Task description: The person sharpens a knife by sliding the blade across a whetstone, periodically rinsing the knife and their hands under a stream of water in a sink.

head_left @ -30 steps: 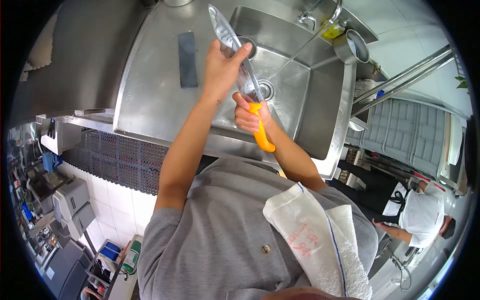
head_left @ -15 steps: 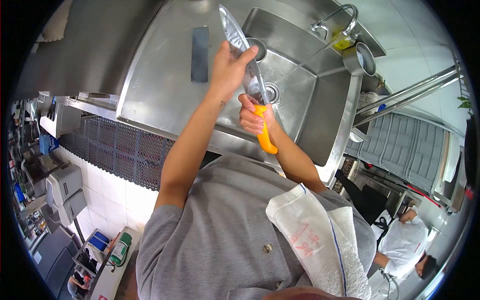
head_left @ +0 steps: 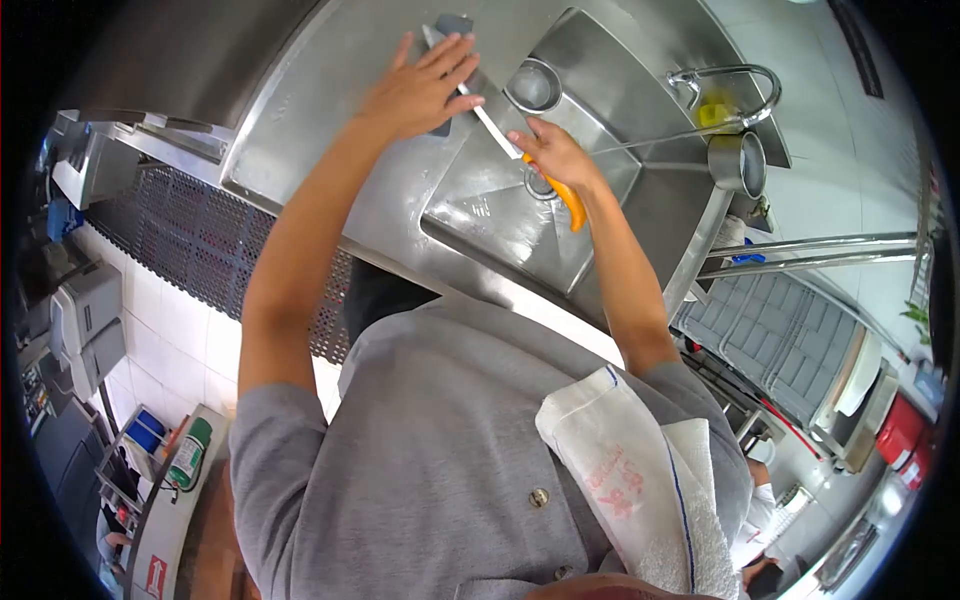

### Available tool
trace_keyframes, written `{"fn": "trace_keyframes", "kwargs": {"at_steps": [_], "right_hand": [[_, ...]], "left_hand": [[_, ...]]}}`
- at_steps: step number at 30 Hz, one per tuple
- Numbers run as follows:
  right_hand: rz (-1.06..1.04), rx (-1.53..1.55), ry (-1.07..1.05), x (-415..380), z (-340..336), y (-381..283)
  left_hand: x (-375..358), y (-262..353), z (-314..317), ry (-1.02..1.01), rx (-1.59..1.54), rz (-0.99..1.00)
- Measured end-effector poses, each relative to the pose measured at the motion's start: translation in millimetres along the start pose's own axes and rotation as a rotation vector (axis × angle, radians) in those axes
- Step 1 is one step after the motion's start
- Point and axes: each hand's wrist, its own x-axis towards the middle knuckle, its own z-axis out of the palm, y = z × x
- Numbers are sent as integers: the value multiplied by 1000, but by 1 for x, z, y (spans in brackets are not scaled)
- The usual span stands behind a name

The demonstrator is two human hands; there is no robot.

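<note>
A knife (head_left: pixel 494 131) with a yellow-orange handle lies slantwise across a dark grey sharpening stone (head_left: pixel 455 24) on the steel counter. My right hand (head_left: pixel 562 158) is wrapped round the handle, which sticks out below the palm over the sink. My left hand (head_left: pixel 420 90) is open, its fingers spread flat over the blade near the tip. That hand and the blade hide most of the stone.
The steel sink (head_left: pixel 625 215) has a round metal container (head_left: pixel 535 84) inside it. Water runs from the curved faucet (head_left: pixel 735 72). A steel pot (head_left: pixel 737 163) stands at the sink's right edge. Another person (head_left: pixel 755 510) is at lower right.
The knife, held up over the sink before, has come down onto the stone. My left hand has let go its grip near the blade and flattened over it. The view has turned somewhat.
</note>
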Motion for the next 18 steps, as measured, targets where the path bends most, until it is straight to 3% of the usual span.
{"fn": "trace_keyframes", "kwargs": {"at_steps": [1, 3, 6, 9, 13, 15, 18], "right_hand": [[37, -40, -61, -7, 2, 10], [64, -116, -122, -34, 2, 23], [99, -104, -150, -104, -6, 35], [190, -116, -201, -101, -12, 20], [-68, -168, 51, 27, 11, -7], [-59, -241, 180, 82, 20, -34], [-80, -297, 289, 74, 22, -53]], "left_hand": [[-8, 2, 12, -9, -19, -15], [-20, 18, 14, -230, -16, 31], [-51, 71, -18, -296, -114, 82], [-58, 69, -19, -281, -255, 56], [-2, -33, 15, -266, -63, -116], [42, -85, 4, -362, -337, -145], [59, -93, -1, -267, -268, -79]]}}
